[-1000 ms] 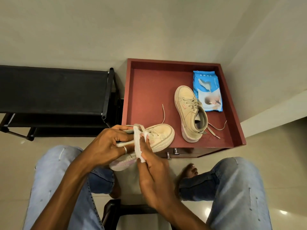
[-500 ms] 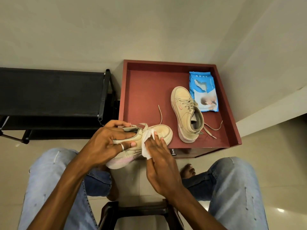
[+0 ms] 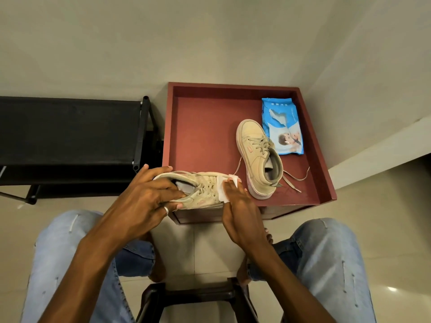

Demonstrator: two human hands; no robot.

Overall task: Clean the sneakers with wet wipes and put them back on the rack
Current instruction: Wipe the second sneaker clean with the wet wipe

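At the centre of the frame the left hand (image 3: pixel 149 197) grips a beige sneaker (image 3: pixel 198 190) by its heel end, fingers (image 3: pixel 172 194) curled around the collar and reaching into the opening, where a pale insole shows. A ring sits on one finger. This held sneaker lies on its side along the near rim of the red bench (image 3: pixel 205 136), toe pointing right, laces loosely tied, with a small pink tab on its flank and a light sole edge below.

The right hand (image 3: pixel 240 213) presses a white wet wipe (image 3: pixel 225 188) flat against the toe area, fingers extended and laid over the wipe rather than closed around it.

The second sneaker (image 3: pixel 258 157) stands on its sole on the bench, right of centre, toe toward the upper part of the frame, grey lining visible, its untied laces trailing across the red surface. Just beside its toe, in the bench's upper right corner, lies a blue wipes pack (image 3: pixel 283 127).

A black rack (image 3: pixel 70 134) fills the left of the frame, its top shelf bare. Blue jeans (image 3: pixel 331 264) cover both knees at the lower edge.
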